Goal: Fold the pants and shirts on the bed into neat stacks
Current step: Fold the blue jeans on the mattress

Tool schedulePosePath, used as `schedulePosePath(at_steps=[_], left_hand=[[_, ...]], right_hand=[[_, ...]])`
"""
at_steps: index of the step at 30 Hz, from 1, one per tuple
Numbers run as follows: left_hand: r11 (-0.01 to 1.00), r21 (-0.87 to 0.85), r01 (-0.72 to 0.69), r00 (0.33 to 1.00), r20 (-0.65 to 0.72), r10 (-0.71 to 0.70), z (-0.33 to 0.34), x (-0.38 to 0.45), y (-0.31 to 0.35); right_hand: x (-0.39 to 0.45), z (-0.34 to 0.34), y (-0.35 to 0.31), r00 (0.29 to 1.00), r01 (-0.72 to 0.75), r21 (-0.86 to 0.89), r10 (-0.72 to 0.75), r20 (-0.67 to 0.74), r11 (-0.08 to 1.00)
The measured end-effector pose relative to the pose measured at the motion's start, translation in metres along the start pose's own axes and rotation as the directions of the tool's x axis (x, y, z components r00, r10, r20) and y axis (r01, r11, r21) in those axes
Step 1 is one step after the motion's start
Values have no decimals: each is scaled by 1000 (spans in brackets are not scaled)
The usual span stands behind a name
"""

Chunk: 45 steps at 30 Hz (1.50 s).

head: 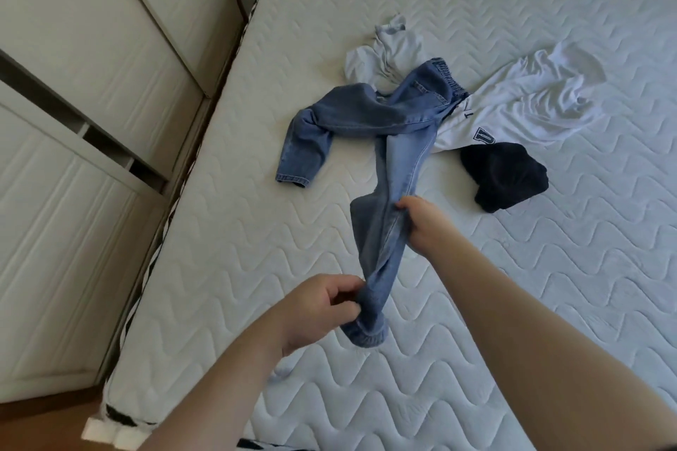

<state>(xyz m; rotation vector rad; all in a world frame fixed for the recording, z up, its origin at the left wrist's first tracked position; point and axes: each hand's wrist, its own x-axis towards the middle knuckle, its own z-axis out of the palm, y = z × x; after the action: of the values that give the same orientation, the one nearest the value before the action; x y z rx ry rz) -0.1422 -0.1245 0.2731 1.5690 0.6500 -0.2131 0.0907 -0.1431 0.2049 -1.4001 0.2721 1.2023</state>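
1. Between my fingers: blue jeans (388, 143), one leg lifted, left hand (318, 308) pinching its cuff, right hand (421, 223) gripping mid-leg.
2. Beyond them, the rest lies on the bed (476, 340); I judge denim limp, weighty — take the waistband.

There is just one camera, and it sits on the person's head. It looks forward and down, over both arms, onto the bed (476, 304). The left hand (322, 308) and right hand (421, 227) are close to the camera and look big, low in the picture. The clothes lie farther off, near the middle. The far end of the bed reaches the top edge. The wide lens bends the straight lines of the wardrobe (73, 121) on the left side.
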Motion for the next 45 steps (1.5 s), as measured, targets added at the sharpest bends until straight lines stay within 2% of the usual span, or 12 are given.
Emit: schedulePosePath(at_steps=[5, 8, 11, 15, 18, 22, 25, 28, 31, 35, 40, 45], left_hand=[[994, 69, 84, 977, -203, -68, -3, -20, -8], [996, -86, 14, 935, -351, -44, 0, -20, 3], [961, -276, -30, 891, -443, -99, 8, 1, 27], [814, -564, 138, 910, -251, -329, 15, 39, 51], [796, -522, 307, 893, -131, -430, 27, 52, 44], [889, -305, 342, 849, -304, -431, 54, 44, 22], [885, -391, 255, 889, -266, -373, 66, 25, 11], [874, -454, 174, 931, -214, -296, 74, -6, 9], [869, -477, 131, 965, -141, -222, 82, -39, 14], [940, -312, 139, 989, 3, -146, 85, -76, 20], [970, -59, 234, 971, 60, -230, 69, -94, 4], [936, 169, 309, 945, 58, -323, 42, -91, -15]], right_hand=[[-44, -11, -17, 989, 148, 21, -148, -8, 989], [-87, -23, -21, 966, 234, 8, -234, 111, 972], [-139, -28, -11, 945, 277, -144, -242, 221, 950], [-208, -43, 23, 863, 355, -379, -144, 483, 855], [-238, -61, 46, 840, 390, -534, -52, 540, 750], [-239, -87, 65, 896, 305, -609, -4, 444, 732], [-219, -102, 72, 975, 121, -478, -14, 221, 870], [-194, -113, 82, 998, -43, -299, 56, 35, 953], [-177, -106, 87, 990, -118, -125, 127, 67, 985], [-161, -81, 76, 988, -150, 213, 140, 60, 965], [-155, -70, 79, 980, -77, -88, 59, -189, 993], [-167, -73, 87, 944, -79, 92, 104, -313, 993]])
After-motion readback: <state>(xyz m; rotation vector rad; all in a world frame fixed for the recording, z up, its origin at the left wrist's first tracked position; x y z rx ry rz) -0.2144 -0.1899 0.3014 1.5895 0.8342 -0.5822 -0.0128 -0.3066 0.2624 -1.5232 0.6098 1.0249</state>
